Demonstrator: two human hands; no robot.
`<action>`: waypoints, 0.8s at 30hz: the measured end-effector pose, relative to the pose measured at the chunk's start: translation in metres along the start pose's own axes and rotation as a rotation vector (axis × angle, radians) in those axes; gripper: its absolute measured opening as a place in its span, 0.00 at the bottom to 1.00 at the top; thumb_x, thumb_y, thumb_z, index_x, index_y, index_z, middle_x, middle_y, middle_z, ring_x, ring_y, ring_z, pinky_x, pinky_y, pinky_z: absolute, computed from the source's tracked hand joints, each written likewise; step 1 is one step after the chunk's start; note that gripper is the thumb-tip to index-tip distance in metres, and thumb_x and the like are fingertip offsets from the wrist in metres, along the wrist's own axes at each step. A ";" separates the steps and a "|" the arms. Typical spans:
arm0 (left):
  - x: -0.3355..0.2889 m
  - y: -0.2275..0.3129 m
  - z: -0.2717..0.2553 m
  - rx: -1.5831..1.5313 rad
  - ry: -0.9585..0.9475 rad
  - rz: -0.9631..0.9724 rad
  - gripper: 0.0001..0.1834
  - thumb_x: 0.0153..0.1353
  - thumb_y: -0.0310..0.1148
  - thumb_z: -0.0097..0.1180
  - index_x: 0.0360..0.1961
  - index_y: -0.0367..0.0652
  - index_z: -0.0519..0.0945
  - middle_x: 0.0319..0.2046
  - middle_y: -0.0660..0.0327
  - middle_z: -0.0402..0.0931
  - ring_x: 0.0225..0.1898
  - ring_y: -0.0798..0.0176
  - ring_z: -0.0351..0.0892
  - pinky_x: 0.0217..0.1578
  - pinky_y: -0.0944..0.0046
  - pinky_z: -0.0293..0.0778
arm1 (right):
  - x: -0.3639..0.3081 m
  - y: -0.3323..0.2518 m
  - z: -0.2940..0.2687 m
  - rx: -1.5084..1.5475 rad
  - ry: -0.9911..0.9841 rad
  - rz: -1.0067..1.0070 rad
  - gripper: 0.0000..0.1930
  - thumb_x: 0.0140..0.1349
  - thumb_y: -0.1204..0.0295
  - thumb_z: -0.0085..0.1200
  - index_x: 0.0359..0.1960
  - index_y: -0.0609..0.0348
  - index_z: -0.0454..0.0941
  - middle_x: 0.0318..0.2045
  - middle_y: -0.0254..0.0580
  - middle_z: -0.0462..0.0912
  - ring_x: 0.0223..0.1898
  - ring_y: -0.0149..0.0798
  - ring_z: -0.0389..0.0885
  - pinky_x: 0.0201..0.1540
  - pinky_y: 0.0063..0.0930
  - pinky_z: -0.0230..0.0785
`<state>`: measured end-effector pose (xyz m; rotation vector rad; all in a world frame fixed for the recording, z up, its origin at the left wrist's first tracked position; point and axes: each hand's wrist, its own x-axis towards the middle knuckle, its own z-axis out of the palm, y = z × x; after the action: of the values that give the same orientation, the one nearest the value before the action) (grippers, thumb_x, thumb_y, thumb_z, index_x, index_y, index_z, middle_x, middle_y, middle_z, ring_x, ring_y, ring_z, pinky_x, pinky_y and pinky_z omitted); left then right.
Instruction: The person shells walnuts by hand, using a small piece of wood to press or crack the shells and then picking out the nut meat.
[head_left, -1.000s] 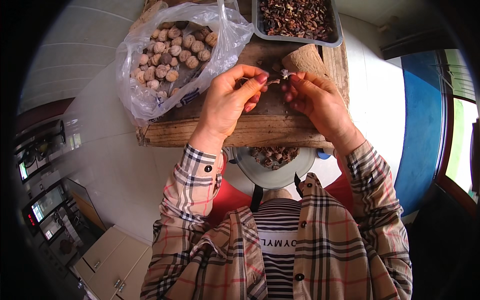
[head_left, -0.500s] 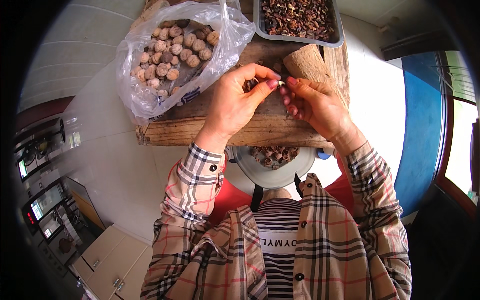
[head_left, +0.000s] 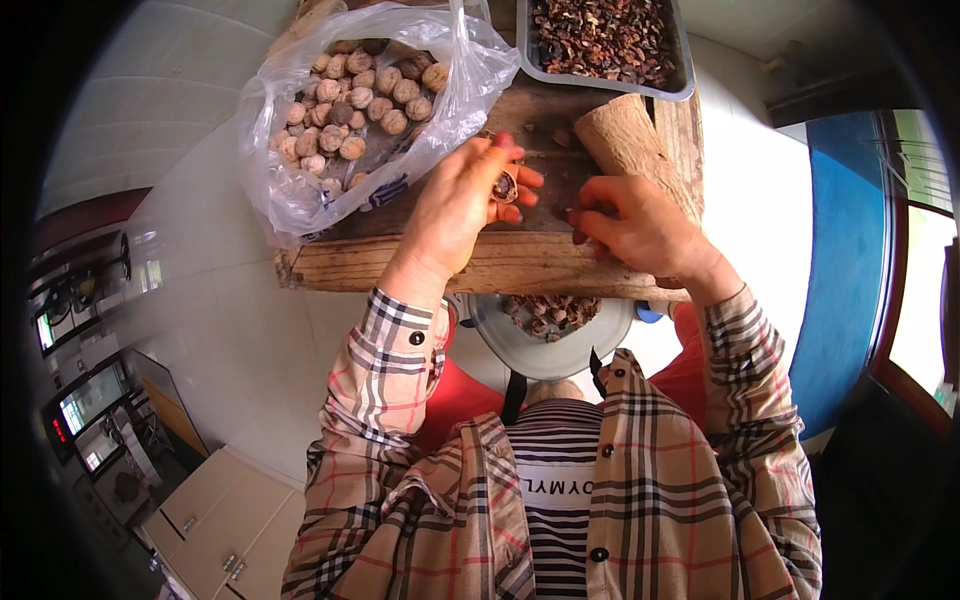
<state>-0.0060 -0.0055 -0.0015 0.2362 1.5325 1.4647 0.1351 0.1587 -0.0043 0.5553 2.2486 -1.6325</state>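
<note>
My left hand point(head_left: 447, 215) holds a cracked walnut point(head_left: 504, 187) in its curled fingers, the dark inside of the shell facing up. To the right of it my right hand point(head_left: 645, 232) hangs above the wooden table's front edge point(head_left: 500, 263), fingers curled inward; what they pinch, if anything, is hidden. The two hands are apart. Left of my left hand lies an open clear plastic bag point(head_left: 470, 95) with several whole walnuts point(head_left: 360, 97) in it.
A grey tray point(head_left: 685, 80) of brown broken pieces stands at the far right of the table. A short wooden log point(head_left: 625, 140) lies just beyond my right hand. Below the table edge, a pale basin point(head_left: 612, 335) holds walnut shells point(head_left: 550, 315).
My hands have parted: fingertips that met around a small pale bit are now separated. My left hand has turned, showing the cracked walnut; the right has moved right and lower, its fingers curling.
</note>
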 end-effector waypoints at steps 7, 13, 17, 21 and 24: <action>0.010 -0.012 -0.012 -0.273 -0.115 0.014 0.26 0.74 0.47 0.38 0.50 0.29 0.72 0.47 0.44 0.76 0.48 0.52 0.78 0.51 0.56 0.74 | 0.017 0.003 -0.001 0.750 0.427 -0.156 0.15 0.67 0.66 0.52 0.47 0.67 0.77 0.40 0.48 0.84 0.33 0.33 0.82 0.35 0.26 0.75; 0.004 -0.010 0.004 -0.199 -0.211 0.051 0.23 0.74 0.40 0.39 0.53 0.28 0.72 0.50 0.48 0.75 0.51 0.56 0.76 0.52 0.58 0.73 | 0.017 -0.001 0.031 -0.097 0.503 -0.462 0.13 0.53 0.73 0.64 0.40 0.66 0.80 0.34 0.50 0.82 0.33 0.46 0.83 0.37 0.32 0.77; -0.003 -0.007 0.010 0.008 -0.165 0.085 0.17 0.70 0.26 0.41 0.57 0.31 0.71 0.50 0.54 0.74 0.51 0.63 0.74 0.52 0.63 0.73 | 0.020 0.005 0.030 -0.080 0.524 -0.476 0.13 0.52 0.74 0.64 0.38 0.66 0.80 0.34 0.51 0.82 0.33 0.48 0.83 0.37 0.33 0.77; -0.003 -0.009 0.011 0.174 -0.155 0.138 0.18 0.68 0.21 0.41 0.58 0.32 0.71 0.51 0.56 0.75 0.52 0.66 0.73 0.54 0.66 0.71 | 0.017 0.006 0.028 0.015 0.487 -0.471 0.10 0.51 0.75 0.62 0.34 0.67 0.81 0.31 0.52 0.82 0.32 0.50 0.83 0.35 0.35 0.76; 0.004 -0.018 0.006 0.453 -0.191 0.282 0.18 0.68 0.19 0.42 0.57 0.30 0.72 0.51 0.57 0.75 0.53 0.67 0.73 0.55 0.68 0.69 | 0.013 0.000 0.030 -0.050 0.515 -0.464 0.09 0.49 0.76 0.61 0.32 0.67 0.81 0.29 0.52 0.81 0.30 0.51 0.82 0.33 0.36 0.75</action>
<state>0.0050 -0.0037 -0.0179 0.8660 1.7050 1.2409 0.1242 0.1317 -0.0195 0.5113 2.9662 -1.7861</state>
